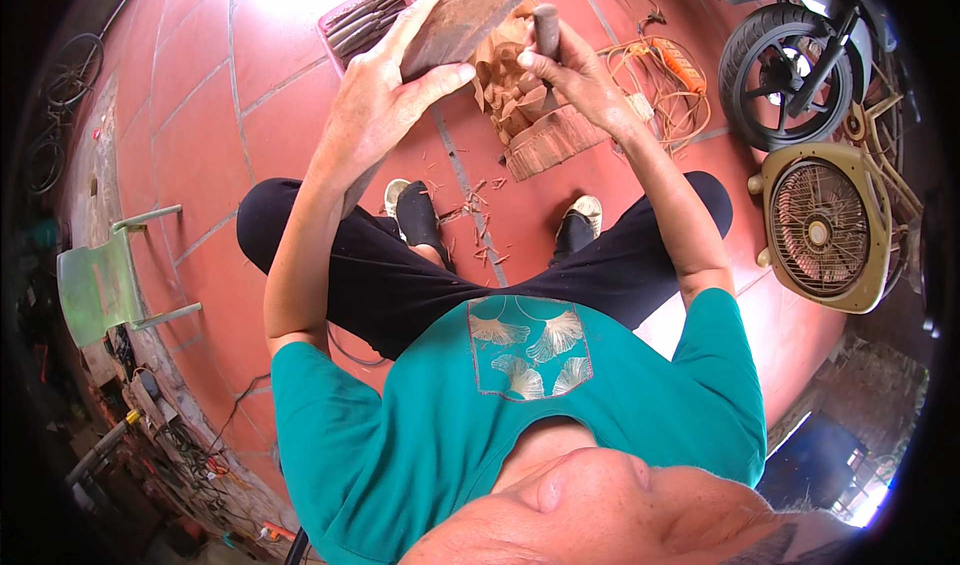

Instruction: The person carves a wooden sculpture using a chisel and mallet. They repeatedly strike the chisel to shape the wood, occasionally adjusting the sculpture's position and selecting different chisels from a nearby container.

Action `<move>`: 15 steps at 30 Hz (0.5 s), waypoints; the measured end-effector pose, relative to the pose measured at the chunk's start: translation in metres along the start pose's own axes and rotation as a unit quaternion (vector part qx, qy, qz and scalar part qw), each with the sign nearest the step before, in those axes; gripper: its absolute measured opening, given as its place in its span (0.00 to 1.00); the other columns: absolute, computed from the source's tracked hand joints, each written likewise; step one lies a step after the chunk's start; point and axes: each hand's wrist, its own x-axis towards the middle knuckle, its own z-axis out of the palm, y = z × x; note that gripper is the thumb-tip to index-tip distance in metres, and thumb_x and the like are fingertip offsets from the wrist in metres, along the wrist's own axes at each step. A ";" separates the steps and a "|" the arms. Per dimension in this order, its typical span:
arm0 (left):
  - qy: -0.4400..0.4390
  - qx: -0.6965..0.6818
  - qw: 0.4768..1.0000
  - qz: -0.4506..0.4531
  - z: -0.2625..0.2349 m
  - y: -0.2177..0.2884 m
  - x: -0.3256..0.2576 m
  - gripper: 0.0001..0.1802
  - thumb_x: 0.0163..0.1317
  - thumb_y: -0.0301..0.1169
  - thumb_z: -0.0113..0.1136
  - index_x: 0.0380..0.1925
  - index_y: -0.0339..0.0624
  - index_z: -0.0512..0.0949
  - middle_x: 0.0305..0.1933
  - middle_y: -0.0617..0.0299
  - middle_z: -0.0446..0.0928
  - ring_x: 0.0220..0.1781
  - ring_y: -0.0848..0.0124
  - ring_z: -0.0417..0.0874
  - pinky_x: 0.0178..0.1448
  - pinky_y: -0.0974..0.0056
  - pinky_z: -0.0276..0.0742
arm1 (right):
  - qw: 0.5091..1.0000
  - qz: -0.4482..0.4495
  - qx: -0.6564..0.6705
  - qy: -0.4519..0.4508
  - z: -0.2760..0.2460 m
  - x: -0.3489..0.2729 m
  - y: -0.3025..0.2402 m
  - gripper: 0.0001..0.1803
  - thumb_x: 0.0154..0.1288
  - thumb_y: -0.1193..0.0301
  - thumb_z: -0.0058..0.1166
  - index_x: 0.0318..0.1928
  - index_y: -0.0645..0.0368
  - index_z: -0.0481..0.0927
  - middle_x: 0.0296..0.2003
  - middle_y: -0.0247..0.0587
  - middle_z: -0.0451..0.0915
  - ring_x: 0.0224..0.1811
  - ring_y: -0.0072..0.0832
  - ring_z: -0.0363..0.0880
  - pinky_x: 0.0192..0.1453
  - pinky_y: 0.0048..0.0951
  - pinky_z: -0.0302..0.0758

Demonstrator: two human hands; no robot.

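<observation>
My left hand (pixel 380 110) grips the near end of a flat brown wooden board (pixel 480 15), its thumb along the near edge and its fingers at the left side. The board slants up and right past the top of the view. To its right, my right hand (pixel 588 83) is closed round a chisel (pixel 546 31), whose blunt round handle end points up; its blade is hidden. Below both hands stands a reddish-brown wood carving (pixel 510 90) with leafy shapes, on a thick rough base (pixel 556 143). The board covers part of the carving.
Wood chips (pixel 478 200) lie on the red tiles between my feet. A pink basket (pixel 330 33) holds several chisels. An orange power strip (pixel 678 65) with tangled cords lies right of the carving. Further right are a motorbike wheel (pixel 735 75) and box fan (pixel 868 295); a green chair (pixel 95 280) stands left.
</observation>
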 end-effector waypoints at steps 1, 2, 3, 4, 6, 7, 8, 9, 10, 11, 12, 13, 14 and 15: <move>-0.003 -0.006 1.000 0.003 0.001 0.000 0.000 0.42 0.62 0.39 0.75 0.74 0.44 0.67 0.61 0.45 0.81 0.65 0.61 0.81 0.71 0.57 0.72 | 1.000 -0.005 0.003 -0.016 0.004 0.001 0.002 0.22 0.75 0.68 0.61 0.63 0.58 0.71 0.40 0.27 0.72 0.44 0.18 0.75 0.53 0.26 0.75; -0.006 -0.012 1.000 0.007 0.001 0.000 -0.001 0.42 0.62 0.39 0.75 0.74 0.44 0.67 0.62 0.45 0.81 0.65 0.61 0.81 0.71 0.57 0.71 | 1.000 -0.002 0.016 -0.023 0.008 0.001 0.002 0.23 0.75 0.68 0.61 0.64 0.57 0.71 0.41 0.27 0.72 0.45 0.18 0.74 0.53 0.26 0.75; -0.010 -0.018 1.000 0.011 0.001 0.000 -0.001 0.42 0.62 0.39 0.75 0.74 0.44 0.67 0.63 0.45 0.80 0.65 0.62 0.80 0.71 0.58 0.71 | 0.999 0.002 0.030 -0.029 0.013 0.000 0.002 0.24 0.75 0.68 0.61 0.65 0.57 0.71 0.41 0.27 0.72 0.45 0.18 0.74 0.53 0.26 0.75; -0.015 -0.025 1.000 0.006 0.001 0.000 0.000 0.42 0.62 0.38 0.75 0.74 0.44 0.67 0.63 0.45 0.80 0.65 0.62 0.80 0.71 0.58 0.71 | 0.998 0.006 0.043 -0.034 0.015 -0.001 0.003 0.25 0.74 0.67 0.62 0.66 0.57 0.70 0.42 0.27 0.72 0.45 0.18 0.74 0.54 0.26 0.75; -0.023 -0.043 0.999 -0.005 0.000 0.000 0.000 0.42 0.62 0.38 0.74 0.74 0.43 0.66 0.63 0.46 0.80 0.66 0.63 0.80 0.71 0.58 0.71 | 0.999 -0.012 -0.003 -0.039 0.015 0.001 0.012 0.25 0.75 0.65 0.62 0.67 0.57 0.71 0.45 0.29 0.74 0.48 0.19 0.74 0.56 0.27 0.75; -0.027 -0.054 0.998 -0.011 0.000 0.000 0.000 0.42 0.62 0.37 0.74 0.75 0.43 0.66 0.64 0.46 0.80 0.66 0.63 0.79 0.71 0.58 0.71 | 0.999 -0.005 -0.016 -0.045 0.016 0.002 0.011 0.25 0.75 0.65 0.62 0.67 0.58 0.72 0.45 0.30 0.75 0.48 0.20 0.75 0.57 0.27 0.74; -0.031 -0.070 0.997 -0.018 0.000 -0.001 0.001 0.42 0.63 0.37 0.73 0.75 0.42 0.66 0.64 0.47 0.79 0.66 0.63 0.79 0.71 0.59 0.71 | 0.998 0.001 -0.029 -0.050 0.015 0.002 0.011 0.25 0.74 0.64 0.62 0.67 0.58 0.72 0.46 0.30 0.76 0.49 0.21 0.75 0.59 0.28 0.74; -0.033 -0.074 0.996 -0.034 0.000 -0.003 0.001 0.41 0.63 0.36 0.73 0.75 0.42 0.66 0.62 0.48 0.80 0.63 0.64 0.80 0.68 0.60 0.73 | 0.997 -0.049 -0.063 0.011 0.010 0.004 0.014 0.23 0.74 0.65 0.62 0.64 0.58 0.73 0.45 0.31 0.77 0.47 0.21 0.76 0.55 0.27 0.75; -0.033 -0.077 0.995 -0.051 -0.001 -0.006 0.002 0.41 0.64 0.35 0.72 0.75 0.41 0.66 0.60 0.49 0.80 0.60 0.65 0.81 0.66 0.61 0.74 | 0.988 -0.101 -0.096 0.072 -0.004 0.008 0.016 0.21 0.74 0.66 0.61 0.62 0.58 0.74 0.44 0.31 0.78 0.44 0.20 0.77 0.52 0.27 0.77; -0.033 -0.069 0.994 -0.075 -0.001 -0.016 0.003 0.40 0.65 0.35 0.71 0.74 0.41 0.66 0.57 0.52 0.82 0.55 0.67 0.83 0.61 0.63 0.77 | 0.979 -0.097 -0.077 0.164 -0.029 0.012 0.012 0.18 0.74 0.67 0.61 0.59 0.58 0.75 0.41 0.31 0.79 0.40 0.19 0.78 0.46 0.26 0.77; -0.032 -0.086 0.991 -0.097 0.000 -0.020 0.004 0.39 0.65 0.35 0.70 0.74 0.41 0.66 0.53 0.55 0.82 0.50 0.70 0.83 0.55 0.65 0.78 | 0.959 -0.092 -0.060 0.260 -0.057 0.013 0.006 0.15 0.74 0.68 0.61 0.55 0.58 0.76 0.39 0.31 0.79 0.36 0.18 0.78 0.41 0.24 0.77; -0.026 -0.099 0.987 -0.121 -0.001 -0.023 0.002 0.38 0.66 0.34 0.70 0.74 0.41 0.67 0.49 0.58 0.82 0.45 0.72 0.83 0.49 0.67 0.79 | 0.926 -0.033 0.016 0.377 -0.095 0.013 -0.010 0.11 0.74 0.69 0.60 0.51 0.58 0.77 0.35 0.31 0.80 0.30 0.17 0.78 0.32 0.23 0.76; -0.028 -0.130 0.982 -0.137 -0.005 -0.021 0.004 0.37 0.66 0.34 0.69 0.74 0.42 0.67 0.45 0.61 0.82 0.39 0.75 0.82 0.42 0.69 0.78 | 0.910 -0.018 0.021 0.414 -0.129 -0.007 0.000 0.08 0.73 0.68 0.61 0.43 0.57 0.76 0.28 0.29 0.78 0.22 0.12 0.72 0.21 0.19 0.68; -0.027 -0.156 0.976 -0.149 -0.011 -0.020 0.010 0.36 0.67 0.34 0.68 0.73 0.42 0.68 0.41 0.64 0.82 0.32 0.78 0.80 0.36 0.71 0.78 | 0.908 0.009 -0.048 0.416 -0.161 -0.022 0.015 0.09 0.72 0.67 0.62 0.42 0.57 0.78 0.26 0.28 0.76 0.23 0.10 0.71 0.21 0.15 0.65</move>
